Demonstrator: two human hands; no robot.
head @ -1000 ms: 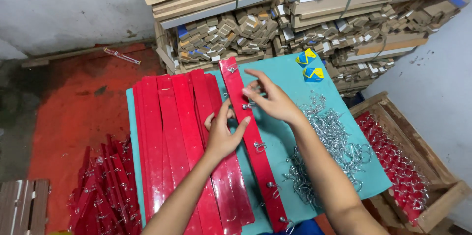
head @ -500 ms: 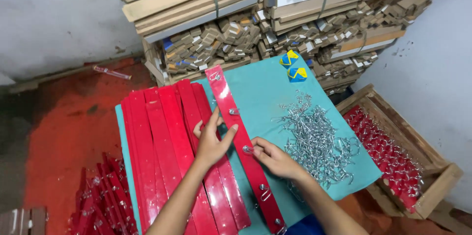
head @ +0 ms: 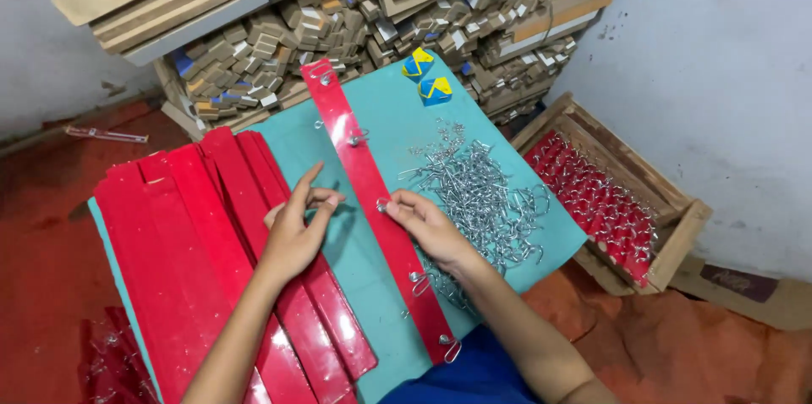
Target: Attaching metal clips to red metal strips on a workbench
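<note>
The red strip (head: 372,209) lay slantwise on the teal counter (head: 397,112) beside the hook pile (head: 478,192), handy for the right hand (head: 427,226) pinching a hook at its edge while the left hand (head: 296,230) hovered loosely open alongside.

- strip (head: 372,201) on board (head: 397,116), running 11 to 5 o'clock
- stacked strips (head: 186,235) at 9
- hook pile (head: 482,192) at 3
- crate (head: 626,192) further at 3
- wood stacks (head: 355,15) at 12

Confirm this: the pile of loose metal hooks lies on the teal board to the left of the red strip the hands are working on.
Not quite. In the head view the pile of metal hooks lies on the teal board to the right of the red strip, beside the right hand.
</note>
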